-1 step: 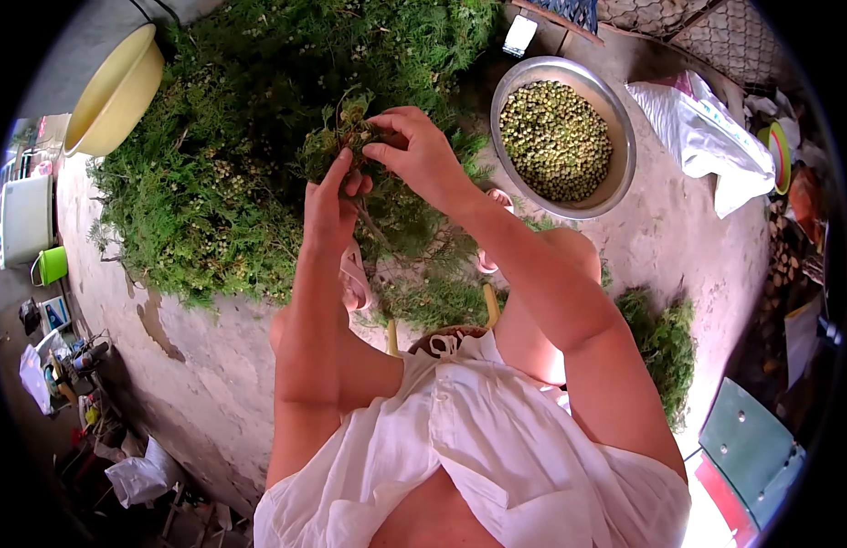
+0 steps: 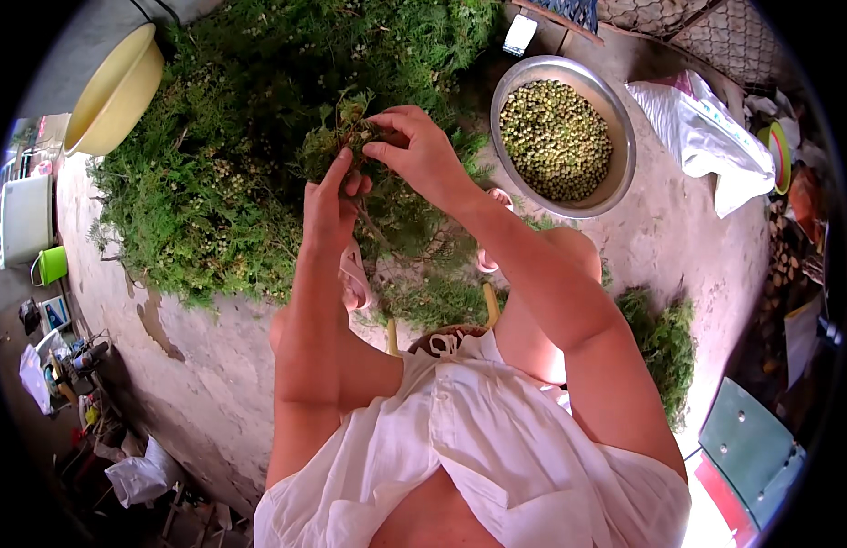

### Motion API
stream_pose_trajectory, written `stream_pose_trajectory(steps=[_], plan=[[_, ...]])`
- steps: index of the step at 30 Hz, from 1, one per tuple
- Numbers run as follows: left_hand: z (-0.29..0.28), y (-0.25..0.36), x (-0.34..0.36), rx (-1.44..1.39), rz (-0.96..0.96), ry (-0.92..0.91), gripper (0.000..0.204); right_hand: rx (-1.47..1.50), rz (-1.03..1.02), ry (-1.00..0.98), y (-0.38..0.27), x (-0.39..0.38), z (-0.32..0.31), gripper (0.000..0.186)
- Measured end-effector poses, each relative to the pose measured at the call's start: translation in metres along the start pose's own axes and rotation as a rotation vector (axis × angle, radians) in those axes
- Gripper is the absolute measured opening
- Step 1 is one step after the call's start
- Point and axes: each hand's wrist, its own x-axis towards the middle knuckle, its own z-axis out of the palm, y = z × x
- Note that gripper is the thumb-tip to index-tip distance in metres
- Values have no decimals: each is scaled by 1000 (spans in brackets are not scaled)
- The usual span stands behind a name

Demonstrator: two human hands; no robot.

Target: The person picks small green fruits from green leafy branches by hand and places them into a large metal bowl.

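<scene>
My left hand [image 2: 332, 201] is closed around a leafy evergreen sprig [image 2: 319, 153], thumb pointing up along it. At the sprig's right side my right hand [image 2: 412, 155] has its fingers curled in against the foliage. Whatever lies between those fingertips is too small to make out. Beneath and beyond both hands spreads a large heap of cut evergreen branches [image 2: 218, 205] with small pale cones among the leaves. To the right stands a round metal basin [image 2: 622, 173] holding many small green and tan cones [image 2: 556, 142].
A yellow tub [image 2: 113, 96] leans at the far left, with a small green bucket [image 2: 51, 266] nearer. Right of the basin lies a white sack [image 2: 698, 137]. More cut greenery [image 2: 661, 342] rests beside my right leg. A green panel [image 2: 748, 447] stands at lower right.
</scene>
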Motion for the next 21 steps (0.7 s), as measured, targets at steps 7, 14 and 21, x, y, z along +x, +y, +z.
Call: stream_pose_trajectory(steps=[7, 14, 21], plan=[[1, 0, -3, 41, -1, 56, 11, 516, 309, -43, -5, 1, -2, 51], [-3, -4, -1, 90, 8, 94, 11, 597, 441, -161, -2, 1, -4, 52], [-3, 0, -4, 183, 39, 159, 12, 130, 154, -110, 5, -2, -1, 36]])
